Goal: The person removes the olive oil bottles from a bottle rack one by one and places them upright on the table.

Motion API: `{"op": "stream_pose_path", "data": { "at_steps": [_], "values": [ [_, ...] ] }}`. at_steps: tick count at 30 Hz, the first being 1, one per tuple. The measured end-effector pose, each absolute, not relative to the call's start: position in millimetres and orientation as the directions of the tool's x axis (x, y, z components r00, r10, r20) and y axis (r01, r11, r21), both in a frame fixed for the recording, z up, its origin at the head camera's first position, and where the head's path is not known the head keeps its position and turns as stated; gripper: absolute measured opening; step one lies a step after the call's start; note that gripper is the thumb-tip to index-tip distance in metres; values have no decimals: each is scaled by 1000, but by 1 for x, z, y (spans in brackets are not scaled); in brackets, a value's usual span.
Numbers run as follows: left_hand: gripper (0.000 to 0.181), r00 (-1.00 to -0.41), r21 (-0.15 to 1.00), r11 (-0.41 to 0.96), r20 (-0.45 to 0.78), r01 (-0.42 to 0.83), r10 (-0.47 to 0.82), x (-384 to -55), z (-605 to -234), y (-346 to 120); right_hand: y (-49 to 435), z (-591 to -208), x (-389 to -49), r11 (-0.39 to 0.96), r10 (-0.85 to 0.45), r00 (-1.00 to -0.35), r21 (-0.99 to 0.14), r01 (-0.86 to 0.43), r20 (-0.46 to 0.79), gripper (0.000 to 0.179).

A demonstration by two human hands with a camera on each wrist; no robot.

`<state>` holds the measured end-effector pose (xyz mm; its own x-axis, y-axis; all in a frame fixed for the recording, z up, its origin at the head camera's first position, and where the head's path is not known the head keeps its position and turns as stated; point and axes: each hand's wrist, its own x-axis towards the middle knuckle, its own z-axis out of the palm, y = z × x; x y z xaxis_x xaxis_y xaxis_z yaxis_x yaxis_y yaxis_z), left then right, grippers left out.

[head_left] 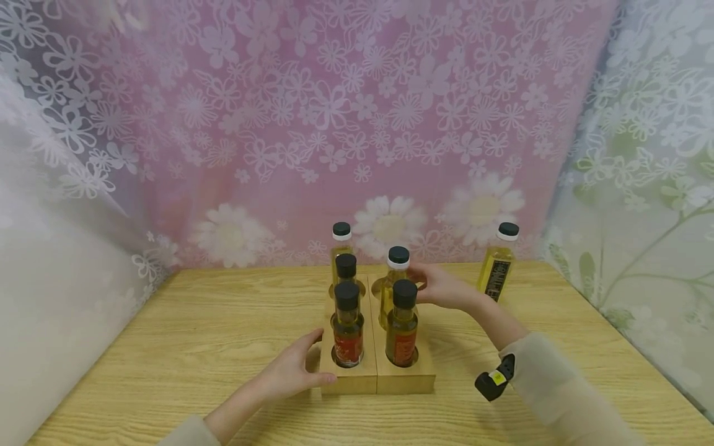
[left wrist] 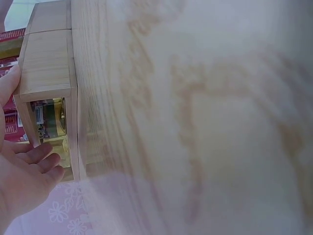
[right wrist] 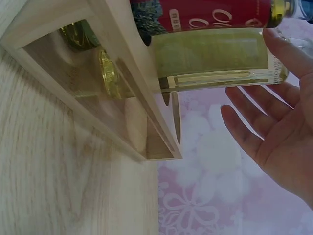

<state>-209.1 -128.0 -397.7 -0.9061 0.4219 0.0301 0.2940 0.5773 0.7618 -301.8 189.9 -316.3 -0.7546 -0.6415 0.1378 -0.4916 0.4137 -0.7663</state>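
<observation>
Rack [head_left: 349, 384] near far table edge [head_left: 268, 270]

**Pale beige sleeves plus wrist gadget**

So the bare right hand [head_left: 445, 289] has a pale beige fabric sleeve [head_left: 563, 384] behind it, with a chunky black hook-shaped gadget [head_left: 489, 389] by the cuff — bright yellow label [head_left: 497, 377] on that. Bare left hand [head_left: 284, 373] gets a similar pale left sleeve [head_left: 191, 432] — just the end shows.
</observation>
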Motion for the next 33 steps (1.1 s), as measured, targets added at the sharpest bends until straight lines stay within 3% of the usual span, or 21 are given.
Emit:
{"op": "stream_pose_path", "data": {
  "at_steps": [6, 16, 22, 33],
  "values": [
    [97, -909, 776, 566, 21, 278, 417, -209, -398, -128, 184, -322, -303, 380, -657, -736, -773, -509, 162, 67],
    [97, -906, 775, 564, 27, 285, 422, -209, -398, -128, 184, -326, -300, 453, -582, -788, -725, -519, 201, 52],
    [98, -905, 774, 569, 14, 279, 425, -210, -399, -129, 192, -317, -297, 457, -511, -830, -747, -484, 225, 61],
    [98, -910, 765, 582, 12, 276, 415, -210, -400, -128, 215, -286, -290, 591, -370, -897, -684, -428, 241, 71]
  ]
}}
